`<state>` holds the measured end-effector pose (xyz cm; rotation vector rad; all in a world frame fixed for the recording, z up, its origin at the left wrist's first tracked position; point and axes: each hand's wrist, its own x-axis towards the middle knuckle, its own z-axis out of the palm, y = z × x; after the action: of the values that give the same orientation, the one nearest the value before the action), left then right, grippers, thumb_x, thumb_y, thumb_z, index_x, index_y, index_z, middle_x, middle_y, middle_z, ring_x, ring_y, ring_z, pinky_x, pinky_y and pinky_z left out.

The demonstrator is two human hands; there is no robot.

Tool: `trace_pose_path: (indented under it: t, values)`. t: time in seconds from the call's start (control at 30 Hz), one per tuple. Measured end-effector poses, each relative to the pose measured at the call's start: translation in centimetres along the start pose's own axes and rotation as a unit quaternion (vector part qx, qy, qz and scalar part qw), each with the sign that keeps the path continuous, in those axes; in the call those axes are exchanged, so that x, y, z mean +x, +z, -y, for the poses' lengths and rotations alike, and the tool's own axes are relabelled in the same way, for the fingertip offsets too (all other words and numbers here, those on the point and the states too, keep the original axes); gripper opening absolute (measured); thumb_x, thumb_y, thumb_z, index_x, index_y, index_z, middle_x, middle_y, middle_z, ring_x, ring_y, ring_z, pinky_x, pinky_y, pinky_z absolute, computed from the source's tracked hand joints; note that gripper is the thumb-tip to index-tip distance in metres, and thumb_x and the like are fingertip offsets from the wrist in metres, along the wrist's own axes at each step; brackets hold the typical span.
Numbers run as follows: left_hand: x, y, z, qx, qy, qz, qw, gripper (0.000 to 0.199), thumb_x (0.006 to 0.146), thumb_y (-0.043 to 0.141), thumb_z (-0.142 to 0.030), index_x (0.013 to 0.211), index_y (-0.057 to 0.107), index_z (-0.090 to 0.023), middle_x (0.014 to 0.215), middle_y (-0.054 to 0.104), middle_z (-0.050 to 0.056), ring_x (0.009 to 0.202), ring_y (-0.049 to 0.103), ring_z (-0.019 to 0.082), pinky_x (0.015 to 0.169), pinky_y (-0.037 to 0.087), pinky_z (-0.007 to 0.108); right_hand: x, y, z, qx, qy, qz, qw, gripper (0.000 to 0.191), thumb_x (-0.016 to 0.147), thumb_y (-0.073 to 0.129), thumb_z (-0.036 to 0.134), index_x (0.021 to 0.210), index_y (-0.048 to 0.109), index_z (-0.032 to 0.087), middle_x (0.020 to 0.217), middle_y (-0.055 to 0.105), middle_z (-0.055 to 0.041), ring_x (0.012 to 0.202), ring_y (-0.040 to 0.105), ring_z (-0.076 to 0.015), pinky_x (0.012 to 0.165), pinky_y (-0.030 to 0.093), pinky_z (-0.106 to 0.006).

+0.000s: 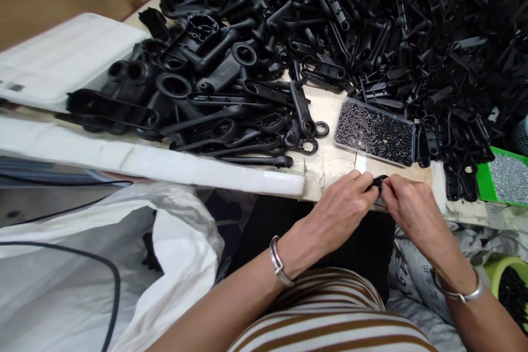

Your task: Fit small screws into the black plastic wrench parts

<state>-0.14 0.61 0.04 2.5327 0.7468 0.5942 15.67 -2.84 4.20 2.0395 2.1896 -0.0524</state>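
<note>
Close together at the table's front edge, my two hands hold a small black plastic part (378,181) between them. My left hand (346,201) grips it from the left with its fingers closed. From the right, my right hand (408,198) pinches the other end with thumb and finger. Most of the part is covered by the fingers, so its full shape is hidden. Just beyond the hands lies a clear plastic box (373,159) holding many tiny dark pieces.
Black plastic parts (243,55) are heaped across the back and left of the table. A green tray (487,181) of small silvery pieces sits at the right. White foam (198,162) lines the front edge; a white sack (185,231) hangs below, and a yellow-green bucket (497,272) stands lower right.
</note>
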Motion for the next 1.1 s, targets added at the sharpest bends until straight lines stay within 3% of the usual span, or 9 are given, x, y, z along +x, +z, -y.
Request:
trace_pose_path:
  t: [0.2,0.33,0.47,0.57,0.67,0.73,0.83,1.0,1.1]
  values:
    - [-0.2,0.4,0.7,-0.033,0.018,-0.01,0.999,0.025,0.093,0.04,-0.003,0.084,0.062,-0.011,0.087,0.056,0.007,0.081,0.049,0.018,0.072,0.047,0.029,0.6,-1.5,2.5,-0.148,-0.028,0.069,0.986,0.021,0.082,0.047,-0.003,0.079,0.059,0.013,0.064,0.063,-0.0106,0.055,0.063,-0.0239,0.049,0.032,-0.03]
    - [-0.2,0.5,1.1,-0.076,0.001,-0.011,0.997,0.029,0.092,0.037,-0.002,0.083,0.062,-0.011,0.093,0.058,0.008,0.086,0.051,0.018,0.078,0.049,0.029,1.1,-1.8,2.6,-0.136,-0.029,0.071,0.988,0.023,0.078,0.047,-0.005,0.083,0.061,0.012,0.067,0.064,-0.0127,0.055,0.062,-0.0236,0.048,0.03,-0.029]
    - [-0.2,0.4,1.2,-0.087,-0.011,-0.021,0.996,0.026,0.092,0.038,-0.002,0.089,0.062,-0.013,0.097,0.059,0.008,0.089,0.053,0.018,0.078,0.05,0.029,1.4,-1.0,-0.3,0.073,-0.028,0.068,0.995,0.015,0.083,0.051,0.009,0.074,0.062,0.016,0.056,0.06,-0.0028,0.05,0.056,-0.0157,0.05,0.03,-0.027]
    - [-0.2,0.6,1.3,-0.085,-0.013,-0.024,0.996,0.023,0.092,0.041,-0.003,0.092,0.061,-0.013,0.097,0.058,0.007,0.089,0.053,0.017,0.079,0.05,0.029,1.2,-0.2,-2.4,0.271,-0.006,0.064,0.961,0.021,0.086,0.049,0.017,0.07,0.063,0.018,0.05,0.057,0.0032,0.047,0.052,-0.0117,0.053,0.035,-0.024]
    - [-0.2,0.8,1.3,-0.078,-0.019,-0.025,0.996,0.02,0.091,0.043,-0.003,0.095,0.06,-0.014,0.096,0.057,0.007,0.089,0.053,0.017,0.079,0.049,0.029,0.1,0.5,-3.2,0.393,0.044,0.042,0.918,0.021,0.088,0.049,0.023,0.078,0.067,0.018,0.053,0.061,0.0036,0.051,0.057,-0.012,0.056,0.041,-0.023]
    - [-0.2,0.8,1.2,-0.056,-0.021,-0.008,0.998,0.023,0.09,0.042,-0.003,0.099,0.059,-0.015,0.097,0.056,0.006,0.088,0.052,0.018,0.077,0.048,0.029,-0.8,1.0,-3.3,0.436,0.078,0.02,0.896,0.02,0.089,0.051,0.028,0.086,0.069,0.017,0.058,0.064,0.0026,0.054,0.061,-0.0132,0.058,0.044,-0.023]
    - [-0.2,0.4,0.9,-0.005,-0.014,0.019,1.0,0.028,0.088,0.039,-0.001,0.101,0.059,-0.017,0.096,0.052,0.006,0.084,0.05,0.019,0.072,0.047,0.03,-2.1,1.6,-3.6,0.448,0.117,-0.009,0.886,0.022,0.089,0.054,0.032,0.093,0.069,0.017,0.058,0.065,0.0021,0.057,0.062,-0.0138,0.061,0.046,-0.024]
    - [0.1,-0.6,0.1,0.062,0.021,0.057,0.996,0.029,0.089,0.035,0.001,0.098,0.059,-0.014,0.087,0.047,0.005,0.078,0.045,0.019,0.065,0.043,0.029,-3.2,2.5,-3.9,0.474,0.125,-0.016,0.872,0.025,0.089,0.055,0.036,0.097,0.07,0.018,0.059,0.065,0.0012,0.057,0.063,-0.0138,0.062,0.048,-0.025]
    - [0.4,-0.7,0.0,0.067,0.019,0.074,0.995,0.028,0.089,0.036,0.0,0.096,0.06,-0.013,0.085,0.047,0.005,0.077,0.045,0.019,0.064,0.042,0.029,-3.3,3.1,-3.6,0.524,0.138,-0.019,0.84,0.028,0.088,0.058,0.04,0.098,0.07,0.017,0.06,0.066,0.0001,0.056,0.063,-0.0135,0.06,0.05,-0.026]
